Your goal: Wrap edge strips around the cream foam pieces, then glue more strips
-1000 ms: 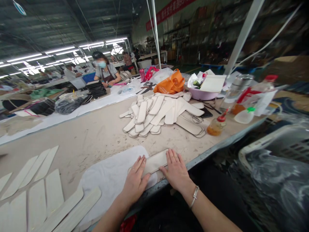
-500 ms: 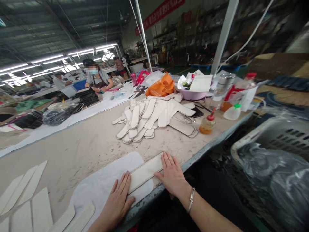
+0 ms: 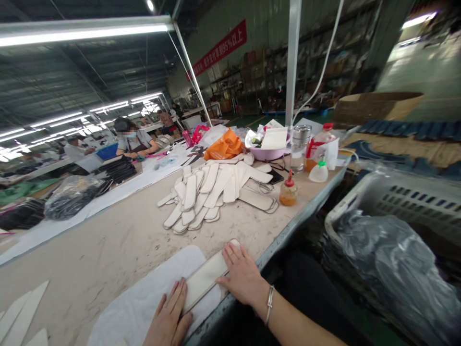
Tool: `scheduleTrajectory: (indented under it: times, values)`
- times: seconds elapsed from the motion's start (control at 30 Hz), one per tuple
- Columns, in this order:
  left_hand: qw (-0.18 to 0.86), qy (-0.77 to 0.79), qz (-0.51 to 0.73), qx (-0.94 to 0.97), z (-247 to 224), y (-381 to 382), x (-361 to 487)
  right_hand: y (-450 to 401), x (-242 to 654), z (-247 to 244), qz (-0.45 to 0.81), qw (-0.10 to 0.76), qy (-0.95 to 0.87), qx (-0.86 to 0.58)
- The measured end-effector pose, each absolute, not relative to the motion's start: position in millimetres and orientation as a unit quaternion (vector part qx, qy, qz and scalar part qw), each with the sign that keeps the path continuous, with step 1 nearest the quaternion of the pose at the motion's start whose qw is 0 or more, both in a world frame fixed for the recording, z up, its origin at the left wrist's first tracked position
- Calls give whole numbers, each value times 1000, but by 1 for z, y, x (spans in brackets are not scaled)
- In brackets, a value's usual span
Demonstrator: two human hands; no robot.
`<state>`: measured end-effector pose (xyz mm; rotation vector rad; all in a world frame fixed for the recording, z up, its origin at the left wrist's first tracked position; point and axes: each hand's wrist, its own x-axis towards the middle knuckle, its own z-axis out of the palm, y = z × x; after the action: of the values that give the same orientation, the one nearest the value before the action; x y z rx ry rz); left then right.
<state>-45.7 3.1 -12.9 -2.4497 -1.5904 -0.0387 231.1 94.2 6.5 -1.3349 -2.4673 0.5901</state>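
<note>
A long off-white strip (image 3: pixel 203 278) with a rounded far end lies flat near the table's front edge, partly over a white cloth (image 3: pixel 144 293). My left hand (image 3: pixel 171 307) rests flat on the strip's near end, fingers stretched out. Toward its far end, my right hand (image 3: pixel 241 274) lies flat with the fingertips on the surface and the thumb along the side. Beyond the hands is a heap of similar off-white strips (image 3: pixel 201 192). More flat pale pieces (image 3: pixel 25 312) lie at the lower left.
A bottle of orange liquid (image 3: pixel 288 192), a small white bottle (image 3: pixel 319 171) and a clear flask (image 3: pixel 300 146) stand at right. Behind the heap are an orange bag (image 3: pixel 225 145) and a purple basin (image 3: pixel 268 153). A plastic crate (image 3: pixel 340 211) sits beside the table. A co-worker (image 3: pixel 133 139) is across it.
The view has swung to the right, so the scene sits further left. My right hand has shifted slightly back from the strip's far end, baring its rounded tip. My left hand stays on the near end.
</note>
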Motion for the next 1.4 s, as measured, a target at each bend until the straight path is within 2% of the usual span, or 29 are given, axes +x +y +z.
scheduleTrajectory:
  times: [0.13,0.27,0.4,0.47,0.53,0.73,0.83,0.9,1.07,1.23,1.4]
  values:
    - [37,-581,-35,-813,4,21,-41,112,251,1,178,131,-805,-550]
    - [-64,-688,-35,-722,25,44,-21,111,260,12,178,167,-768,-593]
    - [-255,-689,-21,-678,50,59,-6,106,272,31,197,207,-745,-603]
    - [-356,-656,-62,-662,66,66,-5,105,280,36,207,219,-742,-599]
    - [-396,-658,-122,-629,85,76,-7,105,285,39,218,230,-744,-589]
    - [-301,-690,-271,-600,149,164,-3,103,282,36,241,253,-747,-566]
    - [-149,-742,-265,-598,163,230,12,104,276,33,251,258,-751,-554]
    - [-85,-760,-250,-594,162,269,28,105,274,32,251,262,-754,-549]
    - [-61,-705,-195,-679,121,314,98,106,275,31,246,262,-762,-539]
    - [-82,-571,-134,-806,63,297,196,109,274,30,236,227,-788,-521]
    - [-58,-531,-78,-842,37,277,259,114,269,23,226,198,-806,-510]
